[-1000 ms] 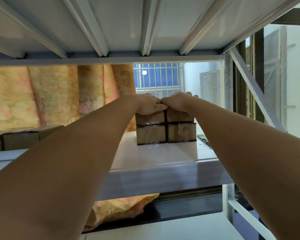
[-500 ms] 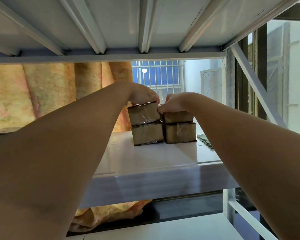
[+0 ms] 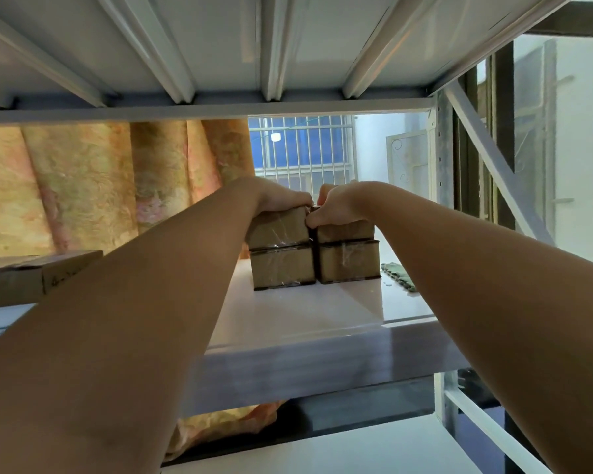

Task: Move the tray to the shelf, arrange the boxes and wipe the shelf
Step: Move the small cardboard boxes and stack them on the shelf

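Left hand (image 3: 281,200): fingers curled over upper left brown cardboard box (image 3: 277,230), holding it.
Right hand (image 3: 336,204): thumb and fingers pinch upper right brown cardboard box (image 3: 350,231).
Support: white glossy shelf (image 3: 305,313).

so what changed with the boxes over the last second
The left hand tipped the top left box up, then lowered it back onto the bottom left box. The right hand kept holding the top right box. The bottom right box and green cloth stayed put.

No text, label or number can be read. The side of the cardboard box (image 3: 70,278) at the left bears a few dark handwritten marks, too small to make out.
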